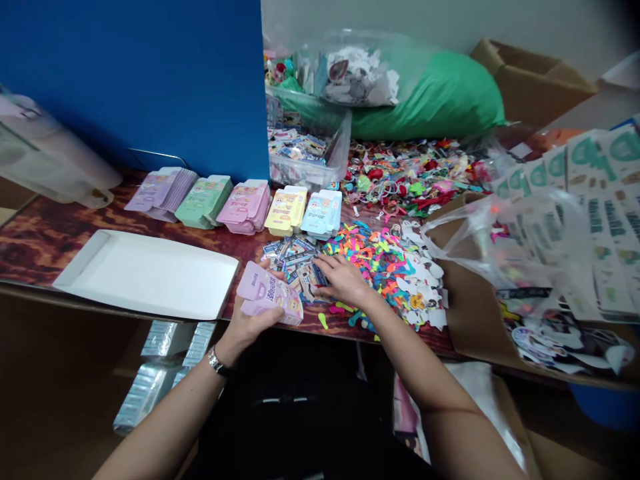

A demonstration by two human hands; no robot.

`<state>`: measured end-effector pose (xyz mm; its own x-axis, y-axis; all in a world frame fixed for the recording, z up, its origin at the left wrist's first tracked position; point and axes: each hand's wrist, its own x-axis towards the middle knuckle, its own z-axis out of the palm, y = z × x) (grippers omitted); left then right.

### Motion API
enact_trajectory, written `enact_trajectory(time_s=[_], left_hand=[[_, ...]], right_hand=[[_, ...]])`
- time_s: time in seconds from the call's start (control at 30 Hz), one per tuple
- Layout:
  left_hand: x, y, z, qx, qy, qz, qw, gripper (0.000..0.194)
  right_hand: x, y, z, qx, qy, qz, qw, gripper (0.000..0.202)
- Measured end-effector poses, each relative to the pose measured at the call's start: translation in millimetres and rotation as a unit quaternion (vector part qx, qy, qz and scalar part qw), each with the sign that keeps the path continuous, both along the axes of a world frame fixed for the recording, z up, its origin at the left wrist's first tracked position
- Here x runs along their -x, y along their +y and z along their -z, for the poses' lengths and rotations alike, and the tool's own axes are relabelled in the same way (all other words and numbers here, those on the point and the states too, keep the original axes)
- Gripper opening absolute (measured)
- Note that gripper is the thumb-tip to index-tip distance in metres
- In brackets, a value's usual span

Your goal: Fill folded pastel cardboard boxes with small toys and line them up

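My left hand is closed round a small lilac-pink printed box, whose top flap stands up. The box is tilted above the table's front edge. My right hand rests over a pile of small printed cards, thumb and fingers apart and touching the pile; no card is seen lifted. Beside that hand spreads a heap of small bright balloons, and white paper cut-outs lie to its right. Behind the cards stand flat box stacks in purple, green, pink, yellow and blue.
A white shallow tray lies at left on the wood-patterned table. A blue panel stands behind. Farther back are a clear bin, mixed trinkets and a green sack. A cardboard box borders the right.
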<state>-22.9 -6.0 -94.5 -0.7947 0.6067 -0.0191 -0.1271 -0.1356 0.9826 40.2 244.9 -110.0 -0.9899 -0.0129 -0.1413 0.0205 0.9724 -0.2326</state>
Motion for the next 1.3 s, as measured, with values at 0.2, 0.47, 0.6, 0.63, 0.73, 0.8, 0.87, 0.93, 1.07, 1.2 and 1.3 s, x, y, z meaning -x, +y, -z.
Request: enact_trajectory(time_s=[0.2, 0.47, 0.6, 0.63, 0.73, 0.8, 0.87, 0.93, 1.07, 1.2, 1.3], left_hand=[[-10, 1, -2.0, -0.067, -0.172, 0.027, 0.982, 0.09], [1, -4, -4.3, 0.037, -0.058, 0.117, 0.991, 0.09], [10, 2, -4.9, 0.205, 0.175, 0.008, 0.963, 0.082], [11, 4, -3.4, 0.236, 0.232, -0.025, 0.943, 0.079], [11, 10, 2.7, 0.285, 0.337, -0.074, 0.894, 0.072], [10, 12, 5.8, 0.293, 0.362, -0.081, 0.881, 0.069], [9, 14, 7.6, 0.297, 0.38, -0.086, 0.872, 0.066], [8, 16, 8.8, 0.299, 0.406, -0.087, 0.859, 0.066], [8, 24, 10.8, 0.29, 0.466, -0.071, 0.833, 0.068], [9, 30, 10.6, 0.278, 0.467, -0.06, 0.837, 0.072], [11, 30, 10.4, 0.287, 0.445, -0.056, 0.846, 0.076]], right_hand=[[8, -3, -1.8, -0.017, 0.081, 0.013, 0.996, 0.066], [10, 5, -9.8, 0.173, 0.188, 0.066, 0.965, 0.016], [3, -2, -30.4, 0.39, 0.269, 0.17, 0.864, 0.019], [0, -6, -37.3, 0.42, 0.313, 0.204, 0.827, 0.022], [-9, -24, -54.4, 0.443, 0.394, 0.248, 0.766, 0.024], [-14, -35, -58.8, 0.416, 0.391, 0.217, 0.792, 0.02], [-17, -44, -56.9, 0.37, 0.387, 0.164, 0.828, 0.018], [-19, -52, -51.1, 0.325, 0.385, 0.125, 0.855, 0.021], [-22, -61, -41.8, 0.233, 0.353, 0.074, 0.903, 0.021], [-41, -41, -45.3, 0.211, 0.346, 0.067, 0.912, 0.023], [-74, 5, -45.9, 0.158, 0.343, 0.164, 0.911, 0.027]])
